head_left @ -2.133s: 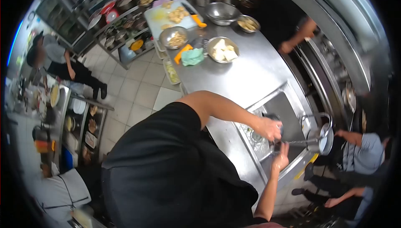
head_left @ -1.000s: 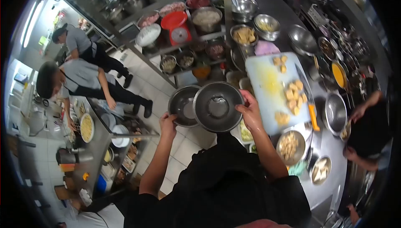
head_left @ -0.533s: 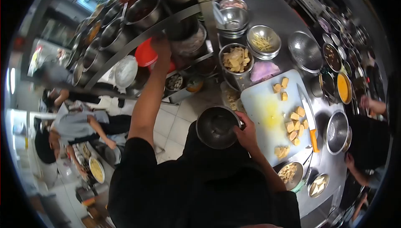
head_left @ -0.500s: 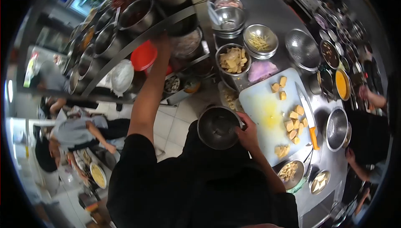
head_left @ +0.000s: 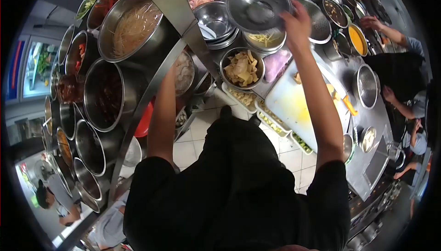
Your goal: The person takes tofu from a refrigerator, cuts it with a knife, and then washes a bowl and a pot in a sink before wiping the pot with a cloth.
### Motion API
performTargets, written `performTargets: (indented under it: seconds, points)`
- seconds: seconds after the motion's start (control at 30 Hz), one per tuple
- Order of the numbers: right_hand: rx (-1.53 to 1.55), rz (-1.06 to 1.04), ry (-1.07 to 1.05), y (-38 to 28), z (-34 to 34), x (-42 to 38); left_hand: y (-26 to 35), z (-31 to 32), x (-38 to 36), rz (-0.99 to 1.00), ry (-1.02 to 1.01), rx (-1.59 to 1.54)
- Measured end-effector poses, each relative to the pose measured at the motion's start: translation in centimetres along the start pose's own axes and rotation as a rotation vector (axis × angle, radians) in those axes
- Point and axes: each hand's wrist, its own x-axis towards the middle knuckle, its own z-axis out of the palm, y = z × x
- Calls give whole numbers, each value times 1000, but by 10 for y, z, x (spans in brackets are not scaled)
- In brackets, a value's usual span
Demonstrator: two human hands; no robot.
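Right hand [head_left: 296, 21] gripping rim of empty steel bowl [head_left: 258, 5], raised over bowl of shreds [head_left: 264, 39] on tabletop [head_left: 367, 127], not yet set down; left hand hidden behind shelf post [head_left: 151, 90], state indeterminable.

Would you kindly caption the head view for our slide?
Right hand holds a steel bowl above the crowded counter.

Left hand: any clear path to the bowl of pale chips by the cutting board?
Probably not directly. The left hand is tucked under the slanted steel shelf rail; fingers hidden. The bowl of pale chips sits beyond that rail, so the arm would have to back out first.
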Motion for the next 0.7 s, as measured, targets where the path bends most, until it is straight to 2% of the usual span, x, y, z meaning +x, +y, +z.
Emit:
performTargets:
  seconds: [0.1, 0.2, 0.23, 0.3, 0.37, 0.4, 0.43, 0.47, 0.5, 0.53, 0.57, 0.6, 0.63, 0.7]
  points:
    - [-85, 102, -132, 9, 64, 21, 20, -34, -42, -104, -56, -76]
    - [-53, 183, -217, 19, 80, 22, 43, -61, -90, -172, -167, -70]
    - [-50, 190, -183, 28, 74, 17, 49, -65, -101, -174, -232, -52]
    - [-400, -212, -248, 44, 34, -1, 61, -79, -129, -90, -541, -41]
    - [-62, 79, -418, 4, -1, -78, 54, -87, -157, -139, -803, -95]
    - [-243, 147, -453, -10, -19, -116, 51, -85, -167, -166, -877, -95]
    - [-170, 226, -535, 3, -38, -154, 49, -82, -177, -152, -998, -41]
    - [-81, 389, -591, 1, -55, -191, 46, -74, -184, -126, -1110, 8]
    - [-146, 536, -517, 21, -74, -231, 44, -61, -194, -112, -1194, -21]
    - [-406, 507, -466, 20, -90, -261, 51, -44, -202, -95, -1335, -11]
    - [-417, 554, -356, 31, -108, -293, 57, -27, -209, -79, -1474, 3]
    - [-448, 615, -317, 40, -130, -324, 48, -14, -216, -89, -1519, 9]
    - [-438, 638, -268, 49, -146, -356, 31, -3, -226, -159, -1648, -60]
    - [-772, 848, -199, 61, -166, -408, -8, 6, -248, -240, -1821, -122]
